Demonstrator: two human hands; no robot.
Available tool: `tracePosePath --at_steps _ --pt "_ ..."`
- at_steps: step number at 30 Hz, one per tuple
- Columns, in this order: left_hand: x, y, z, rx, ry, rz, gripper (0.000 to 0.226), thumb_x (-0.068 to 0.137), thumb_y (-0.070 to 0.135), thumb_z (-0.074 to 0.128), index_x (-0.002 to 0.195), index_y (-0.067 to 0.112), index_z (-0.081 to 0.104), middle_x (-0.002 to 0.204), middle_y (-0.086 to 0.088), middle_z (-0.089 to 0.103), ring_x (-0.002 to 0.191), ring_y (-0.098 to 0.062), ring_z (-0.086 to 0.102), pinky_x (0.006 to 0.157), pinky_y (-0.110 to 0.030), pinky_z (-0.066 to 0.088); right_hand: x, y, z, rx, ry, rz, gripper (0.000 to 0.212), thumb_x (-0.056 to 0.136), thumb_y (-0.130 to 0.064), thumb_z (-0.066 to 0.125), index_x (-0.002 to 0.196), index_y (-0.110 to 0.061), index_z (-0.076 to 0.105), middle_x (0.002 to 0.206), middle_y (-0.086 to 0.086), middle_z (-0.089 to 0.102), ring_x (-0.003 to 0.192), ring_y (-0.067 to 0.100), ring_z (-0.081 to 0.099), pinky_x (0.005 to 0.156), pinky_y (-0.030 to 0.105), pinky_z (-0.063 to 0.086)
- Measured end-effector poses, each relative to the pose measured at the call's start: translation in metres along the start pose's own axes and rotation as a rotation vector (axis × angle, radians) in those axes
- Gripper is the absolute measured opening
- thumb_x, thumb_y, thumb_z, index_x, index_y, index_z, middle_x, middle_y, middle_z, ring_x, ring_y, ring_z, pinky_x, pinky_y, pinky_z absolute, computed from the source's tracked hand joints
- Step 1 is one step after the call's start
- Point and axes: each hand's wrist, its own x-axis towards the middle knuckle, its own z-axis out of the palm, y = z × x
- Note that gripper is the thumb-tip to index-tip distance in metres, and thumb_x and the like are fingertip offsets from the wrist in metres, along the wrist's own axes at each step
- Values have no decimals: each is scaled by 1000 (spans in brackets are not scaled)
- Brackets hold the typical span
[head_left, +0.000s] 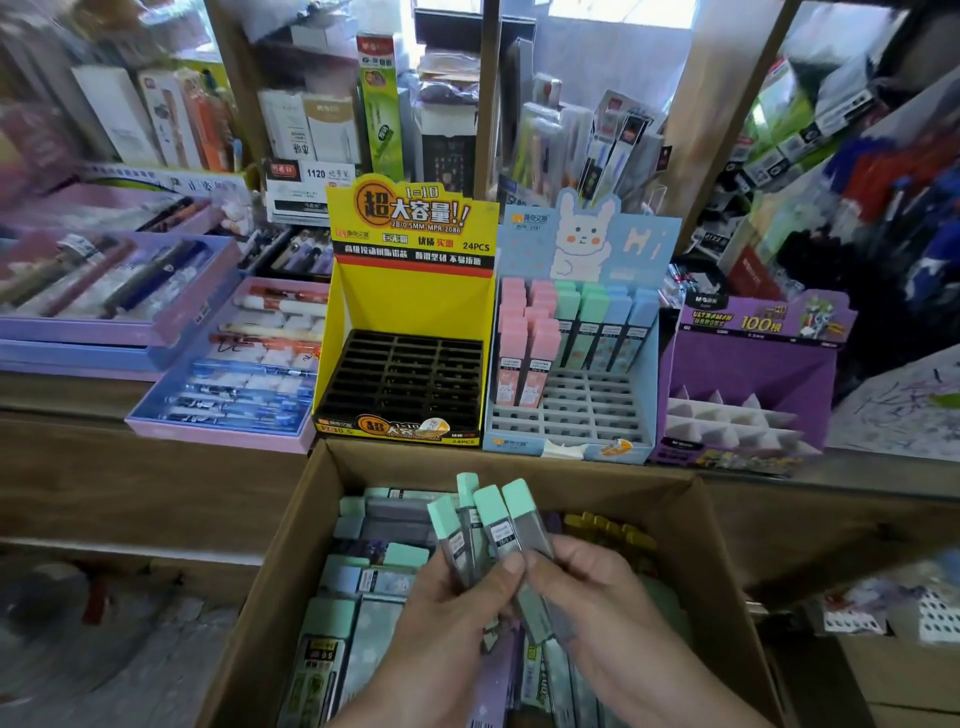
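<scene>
My left hand (457, 613) grips a fan of several green-capped lead cases (485, 519), held upright over an open cardboard box (727, 571). My right hand (597, 587) pinches the rightmost case from the side, fingers curled on it. The box holds many more cases lying flat, green-capped and purple. Behind the box on the counter stands a blue bunny display stand (571, 415), its back rows filled with pink, green and blue cases and its front slots bare.
A yellow display stand (410, 312) with a black slotted tray sits left of the blue one. A purple display stand (743, 374) sits to the right. Pink and purple pen trays (228, 374) lie at the left. Shelves of stationery rise behind.
</scene>
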Motion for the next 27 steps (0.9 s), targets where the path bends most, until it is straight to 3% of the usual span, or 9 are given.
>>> tracePosePath --at_steps 2,4,9,12,14,17,21,24,27 --pt "1 -1 -3 28 25 4 38 57 23 83 95 15 80 83 -22 74 70 -33 62 65 -36 50 0 2 -1 -13 -29 -2 21 98 -4 60 109 -1 77 101 23 77 87 32 76 70 33 62" --pt "3 -1 -7 34 28 -5 34 65 20 80 99 17 79 92 -18 78 79 -34 71 73 -38 52 1 4 -2 -18 -58 4 24 96 -6 61 116 -1 74 108 22 77 101 34 75 80 35 62" --pt "4 1 -8 -1 11 -58 18 86 9 68 95 19 80 98 -18 78 81 -32 76 63 -36 59 4 5 -5 -40 -65 8 22 95 -7 64 109 -8 80 107 21 77 101 35 75 79 34 62" --pt "6 4 -10 17 43 -71 14 89 12 67 96 15 78 96 -22 76 86 -40 74 75 -46 60 3 8 -7 -155 -53 -86 33 99 -1 59 106 -24 82 109 10 79 104 24 75 84 27 60" --pt "8 7 -12 8 66 -78 11 91 10 67 95 9 76 92 -23 76 83 -41 75 73 -45 60 4 8 -12 -261 33 -152 37 99 3 58 103 -25 82 104 5 80 98 21 76 84 28 60" --pt "8 14 -11 -1 75 -75 12 93 10 65 102 3 70 81 -20 76 65 -30 75 53 -34 59 4 0 -16 -321 47 -196 31 99 0 60 108 -23 79 83 11 73 67 16 66 61 27 54" --pt "3 31 -7 -6 -25 -115 15 93 14 65 106 6 68 87 -25 76 64 -31 74 51 -34 58 3 -10 -14 -248 28 -226 28 90 -41 64 114 -45 76 83 -1 75 66 10 60 61 20 48" --pt "3 41 -4 -20 -54 -87 18 89 10 68 105 3 71 87 -30 74 59 -32 70 48 -34 57 4 -14 -16 -172 20 -240 29 99 -23 59 117 -38 76 107 3 80 92 14 75 76 22 57" --pt "6 45 -3 -17 -20 -30 15 89 10 68 102 5 75 89 -26 75 58 -30 70 47 -32 55 6 -18 -21 -178 75 -281 34 97 -7 63 115 -31 78 111 8 79 104 24 75 95 45 59"
